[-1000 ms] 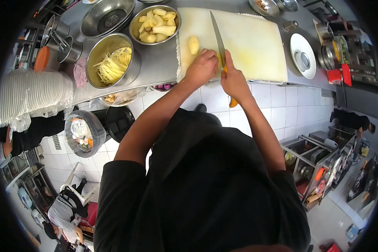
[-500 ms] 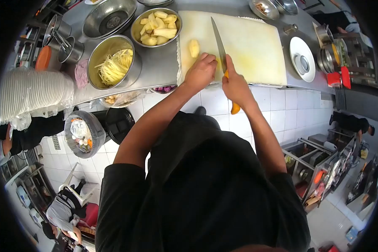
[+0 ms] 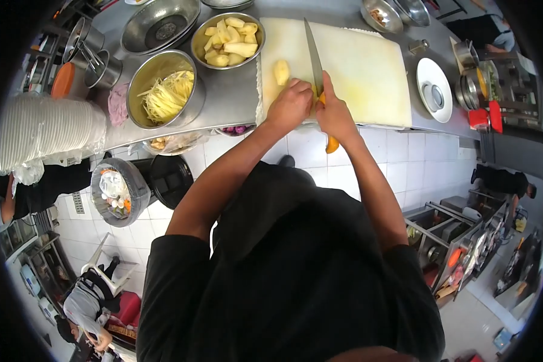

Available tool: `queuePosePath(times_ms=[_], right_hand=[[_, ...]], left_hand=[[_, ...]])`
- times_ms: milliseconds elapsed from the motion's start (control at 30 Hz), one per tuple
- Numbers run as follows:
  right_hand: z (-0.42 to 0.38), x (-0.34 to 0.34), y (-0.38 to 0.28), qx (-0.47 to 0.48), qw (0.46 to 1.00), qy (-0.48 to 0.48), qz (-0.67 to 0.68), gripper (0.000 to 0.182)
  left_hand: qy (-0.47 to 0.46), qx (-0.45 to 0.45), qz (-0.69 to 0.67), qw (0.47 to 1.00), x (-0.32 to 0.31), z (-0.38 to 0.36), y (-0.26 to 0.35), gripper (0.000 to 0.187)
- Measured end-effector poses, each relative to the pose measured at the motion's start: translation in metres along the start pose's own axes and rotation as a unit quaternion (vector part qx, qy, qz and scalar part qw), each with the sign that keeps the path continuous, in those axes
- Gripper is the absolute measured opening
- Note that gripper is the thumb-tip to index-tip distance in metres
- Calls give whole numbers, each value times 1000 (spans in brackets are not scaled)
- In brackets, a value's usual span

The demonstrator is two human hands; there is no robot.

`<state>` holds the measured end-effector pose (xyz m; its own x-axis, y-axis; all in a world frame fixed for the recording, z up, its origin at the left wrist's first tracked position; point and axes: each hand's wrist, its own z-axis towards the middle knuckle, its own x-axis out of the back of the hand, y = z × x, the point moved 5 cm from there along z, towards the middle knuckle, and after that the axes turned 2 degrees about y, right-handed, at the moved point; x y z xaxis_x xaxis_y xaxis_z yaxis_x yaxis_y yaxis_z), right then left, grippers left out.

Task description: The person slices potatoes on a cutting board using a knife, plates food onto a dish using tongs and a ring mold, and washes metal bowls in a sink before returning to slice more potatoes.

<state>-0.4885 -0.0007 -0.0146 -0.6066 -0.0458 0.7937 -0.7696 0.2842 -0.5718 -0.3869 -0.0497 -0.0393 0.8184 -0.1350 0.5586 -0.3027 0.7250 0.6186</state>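
Observation:
My right hand (image 3: 335, 116) grips the orange handle of a long kitchen knife (image 3: 314, 51), its blade pointing away over the white cutting board (image 3: 368, 72). Beside the blade, my left hand (image 3: 291, 105) is closed at the board's front edge with its fingers curled. Whatever those fingers hold is mostly hidden. A peeled, pale yellow oblong piece (image 3: 282, 72) lies on the board just beyond my left hand. Left of the board, one steel bowl (image 3: 194, 45) holds several similar peeled pieces, and a deeper steel bowl (image 3: 194, 107) holds thin yellow strips (image 3: 169, 96).
A white oval dish (image 3: 425, 72) stands right of the board. At the left are a pink cloth (image 3: 118, 104), a steel colander (image 3: 154, 18) and stacked plastic-wrapped containers (image 3: 51, 130). A lined waste bin (image 3: 142, 196) stands on the floor. Other people are at both sides.
The knife handle's end has moved up and left, and my right hand sits slightly closer to my left. The view has shifted a little. My left hand stays closed at the board edge.

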Motion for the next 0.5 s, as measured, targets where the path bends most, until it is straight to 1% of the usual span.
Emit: queuePosePath(times_ms=[67,167,267,300,367,467,500], right_hand=[[3,6,-1,11,1000,0,-3,71],[-22,2,-1,37,999,9,-20,70],[-16,-2,-8,-14,1000,-8,-9,70],[-11,0,-9,-7,1000,-6,-3,70],[-4,3,-10,2,1000,1,8,71],[-19,1,-3,23,999,12,-31,70],[-18,-2,-3,24,999,15,-24,70]], left_hand=[[8,-10,0,1000,-1,1,0,6],[12,-7,1,1000,1,-1,1,6],[18,-9,-2,1000,3,-1,2,6],[22,-13,-3,1000,3,0,1,6],[5,-4,0,1000,1,-1,1,6],[-17,-2,23,1000,-1,-2,0,6],[-20,-6,36,999,-1,0,-3,6]])
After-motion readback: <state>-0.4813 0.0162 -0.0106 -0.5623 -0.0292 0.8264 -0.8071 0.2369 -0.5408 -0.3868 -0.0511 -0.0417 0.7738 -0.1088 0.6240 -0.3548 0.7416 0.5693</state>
